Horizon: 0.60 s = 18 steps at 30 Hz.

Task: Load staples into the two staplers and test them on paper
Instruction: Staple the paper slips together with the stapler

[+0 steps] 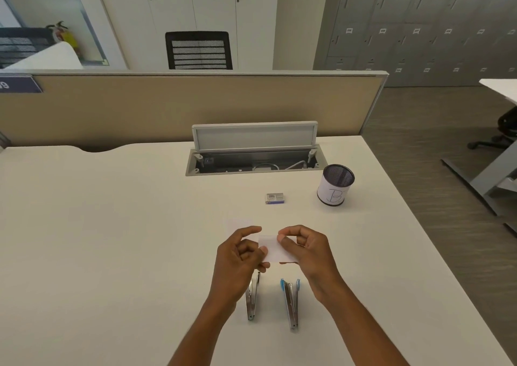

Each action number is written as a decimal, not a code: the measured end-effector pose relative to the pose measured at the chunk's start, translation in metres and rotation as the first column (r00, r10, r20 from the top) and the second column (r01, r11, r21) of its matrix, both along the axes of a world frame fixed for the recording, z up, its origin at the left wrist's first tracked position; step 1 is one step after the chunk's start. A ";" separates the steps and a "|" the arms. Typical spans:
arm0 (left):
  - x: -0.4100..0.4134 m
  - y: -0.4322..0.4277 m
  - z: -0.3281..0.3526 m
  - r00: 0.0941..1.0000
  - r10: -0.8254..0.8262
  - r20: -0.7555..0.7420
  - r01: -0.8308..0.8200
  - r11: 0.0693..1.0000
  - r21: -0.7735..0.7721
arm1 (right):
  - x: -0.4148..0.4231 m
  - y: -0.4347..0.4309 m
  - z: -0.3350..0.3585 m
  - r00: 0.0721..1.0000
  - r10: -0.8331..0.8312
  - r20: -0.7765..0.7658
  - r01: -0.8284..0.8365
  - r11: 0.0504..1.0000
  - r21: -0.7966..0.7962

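Observation:
A small white slip of paper (272, 248) is held above the desk between my left hand (242, 256) and my right hand (305, 249); both pinch its edges. Another pale paper piece (239, 224) lies flat just beyond my left fingers. Two metal staplers lie on the white desk (112, 239) below my hands: the left stapler (251, 298) is partly hidden by my left wrist, and the right stapler (291, 301) has blue ends. Farther back rests a small staple box (275, 198).
A mesh pen cup (335, 185) with a white label stands at the right rear. An open cable tray (254, 158) with a raised lid is set into the desk's back. A beige partition (181, 108) closes the far edge. The desk's right edge drops to floor.

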<state>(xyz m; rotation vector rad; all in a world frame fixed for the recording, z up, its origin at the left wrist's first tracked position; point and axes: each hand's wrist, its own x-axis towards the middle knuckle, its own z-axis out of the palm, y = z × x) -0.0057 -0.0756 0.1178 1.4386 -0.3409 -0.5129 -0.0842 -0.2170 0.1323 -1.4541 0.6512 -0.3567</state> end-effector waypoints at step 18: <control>0.012 -0.006 0.012 0.997 -0.003 0.077 0.004 1.000 -0.019 | -0.012 -0.014 0.005 0.994 0.089 0.062 -0.099 0.980 0.173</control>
